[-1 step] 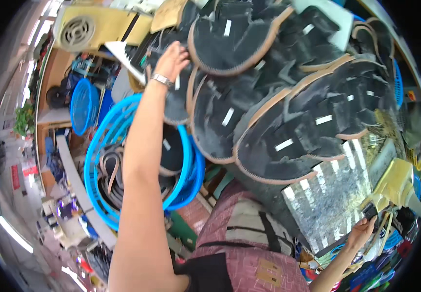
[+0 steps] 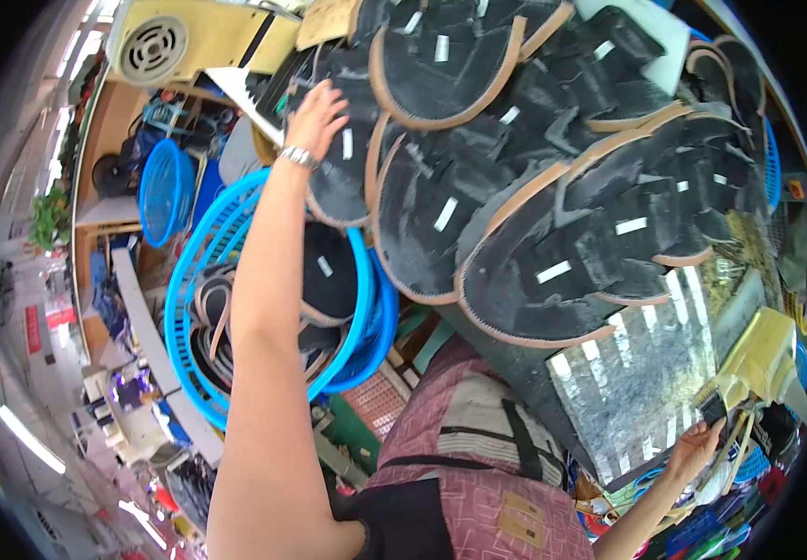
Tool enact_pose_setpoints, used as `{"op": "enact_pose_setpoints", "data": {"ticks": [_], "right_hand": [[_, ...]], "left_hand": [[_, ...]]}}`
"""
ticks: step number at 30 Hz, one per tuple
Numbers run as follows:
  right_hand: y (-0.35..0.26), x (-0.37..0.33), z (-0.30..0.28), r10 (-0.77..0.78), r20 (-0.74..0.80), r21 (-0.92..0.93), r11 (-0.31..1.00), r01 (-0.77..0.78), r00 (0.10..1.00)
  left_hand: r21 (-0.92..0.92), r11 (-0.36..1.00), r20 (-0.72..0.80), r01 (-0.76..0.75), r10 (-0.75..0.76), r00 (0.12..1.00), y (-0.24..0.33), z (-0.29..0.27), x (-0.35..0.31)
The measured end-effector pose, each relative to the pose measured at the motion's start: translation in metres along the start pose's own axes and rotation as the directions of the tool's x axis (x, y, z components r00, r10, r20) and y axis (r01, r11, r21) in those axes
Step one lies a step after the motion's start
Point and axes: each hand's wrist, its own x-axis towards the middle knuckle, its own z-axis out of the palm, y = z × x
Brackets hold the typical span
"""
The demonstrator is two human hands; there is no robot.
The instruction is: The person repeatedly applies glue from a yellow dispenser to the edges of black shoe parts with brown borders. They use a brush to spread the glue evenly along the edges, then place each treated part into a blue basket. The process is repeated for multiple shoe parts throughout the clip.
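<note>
My left hand [image 2: 318, 121], a metal watch at its wrist, reaches to the far left of the table. Its fingers are spread over a black shoe upper [image 2: 340, 187] with a tan edge; I cannot tell whether they touch it. More such curved black uppers [image 2: 539, 266], each with a small white tag, overlap across the table. At the lower right, my right hand [image 2: 695, 450] is closed on a small dark brush [image 2: 711, 407]. That brush is beside a yellow container [image 2: 756, 353], at the edge of a grey board [image 2: 623, 401] with white stripes.
Beneath my left forearm stands a blue plastic basket [image 2: 175, 313] with several uppers in it. Another blue basket [image 2: 163, 191] is farther left, near a shelf. A yellow machine housing [image 2: 203, 42] with a round vent is at the far left. Tools and clutter lie at lower right.
My left hand has shifted slightly left and down, off the neighbouring uppers' edge, with its fingers still spread. The whole view has tilted a little. My right hand stays by the container.
</note>
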Motion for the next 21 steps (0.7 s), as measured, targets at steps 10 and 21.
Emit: {"op": "enact_pose_setpoints", "data": {"ticks": [10, 21], "right_hand": [[0.012, 0.003, 0.022, 0.026, -0.039, -0.101, 0.994, -0.030, 0.999], [-0.006, 0.000, 0.012, -0.024, 0.037, -0.173, 0.984, 0.030, 0.999]], "left_hand": [[0.902, -0.210, -0.220, 0.377, 0.527, 0.821, -0.141, -0.158, -0.164], [0.934, 0.356, -0.177, 0.029, 0.390, 0.904, -0.090, -0.145, -0.205]]}}
